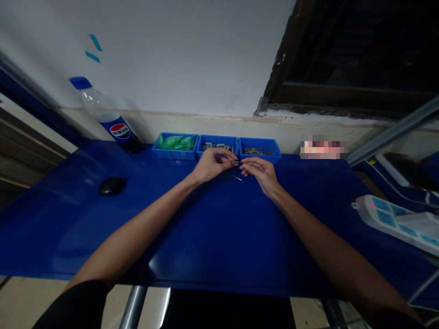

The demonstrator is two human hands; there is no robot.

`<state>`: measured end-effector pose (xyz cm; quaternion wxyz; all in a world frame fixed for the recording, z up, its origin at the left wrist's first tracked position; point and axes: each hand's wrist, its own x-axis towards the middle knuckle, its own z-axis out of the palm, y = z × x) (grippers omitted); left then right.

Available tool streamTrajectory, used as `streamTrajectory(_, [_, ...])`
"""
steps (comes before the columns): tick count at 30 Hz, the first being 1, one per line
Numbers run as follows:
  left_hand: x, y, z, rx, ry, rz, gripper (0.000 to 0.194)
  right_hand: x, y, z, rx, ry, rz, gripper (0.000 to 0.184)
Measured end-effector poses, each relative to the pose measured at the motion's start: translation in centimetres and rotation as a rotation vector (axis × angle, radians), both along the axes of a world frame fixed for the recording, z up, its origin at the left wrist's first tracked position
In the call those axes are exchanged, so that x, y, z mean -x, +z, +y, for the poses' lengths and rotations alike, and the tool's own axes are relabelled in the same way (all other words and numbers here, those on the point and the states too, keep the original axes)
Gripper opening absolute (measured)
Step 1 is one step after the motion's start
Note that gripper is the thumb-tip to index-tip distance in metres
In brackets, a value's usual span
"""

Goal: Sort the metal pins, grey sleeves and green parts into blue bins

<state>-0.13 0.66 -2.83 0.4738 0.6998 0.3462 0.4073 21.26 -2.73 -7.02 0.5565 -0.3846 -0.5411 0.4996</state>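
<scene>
My left hand [215, 163] and my right hand [259, 172] meet fingertip to fingertip above the blue table [219, 228], in front of the bins. Between the pinched fingers of my right hand is a small, thin, dark metal piece [239, 162], its end reaching toward my left fingertips. My left fingers are pinched too; what they grip is too small to make out. Just below the hands a thin metal pin [237, 177] shows. Behind the left hand, a blue bin [202, 142] holds grey metal parts; the blue bin at right [277, 151] holds slender brass-coloured pieces.
Another blue bin [175, 154] contains green plastic bags [176, 142]. A Pepsi bottle [118, 128] leans in view at the back left, with a black computer mouse [112, 186] nearer. At right lies a white power strip [398, 219]. The wall [192, 59] bounds the table's back.
</scene>
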Motion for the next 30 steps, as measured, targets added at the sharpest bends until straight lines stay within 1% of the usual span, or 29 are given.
streamTrajectory(4, [-0.1,-0.5,0.0,-0.003,-0.025,0.020,0.024,0.0,0.0,0.0,0.021,-0.009,0.021,0.020])
streamTrajectory(6, [-0.1,-0.7,-0.1,-0.040,-0.024,0.063,0.024,0.1,0.0,-0.1,0.022,-0.024,0.020,0.018])
streamTrajectory(8, [-0.1,-0.7,-0.1,-0.133,0.015,0.133,0.022,0.1,-0.1,-0.1,0.004,-0.077,0.026,0.014])
streamTrajectory(10, [0.1,-0.6,-0.2,-0.271,0.050,0.225,0.020,0.2,-0.2,0.0,-0.032,-0.170,0.047,0.012])
streamTrajectory(11, [0.2,-0.5,-0.2,-0.347,0.039,0.273,0.019,0.1,-0.3,0.1,-0.052,-0.222,0.061,0.013])
streamTrajectory(12, [0.3,-0.3,-0.3,-0.419,-0.004,0.322,0.018,0.1,-0.5,0.1,-0.070,-0.269,0.070,0.015])
streamTrajectory(14, [0.5,-0.1,-0.4,-0.530,-0.156,0.408,0.019,0.0,-0.6,0.3,-0.089,-0.339,0.067,0.022])
streamTrajectory(16, [0.5,-0.1,-0.5,-0.589,-0.296,0.471,0.020,-0.1,-0.8,0.3,-0.092,-0.362,0.049,0.029])
streamTrajectory(18, [0.3,-0.4,-0.5,-0.612,-0.367,0.514,0.020,-0.1,-0.8,0.3,-0.096,-0.358,0.034,0.033])
streamTrajectory(21, [0.1,-1.0,-0.5,-0.632,-0.401,0.563,0.016,0.0,-0.7,0.2,-0.106,-0.351,0.019,0.033])
streamTrajectory(25, [0.0,-1.4,-0.5,-0.619,-0.406,0.585,0.014,0.1,-0.6,0.2,-0.098,-0.351,0.016,0.030])
streamTrajectory(30, [0.5,-1.4,0.0,-0.577,-0.389,0.622,0.020,0.0,-0.7,0.3,-0.099,-0.325,0.007,0.029])
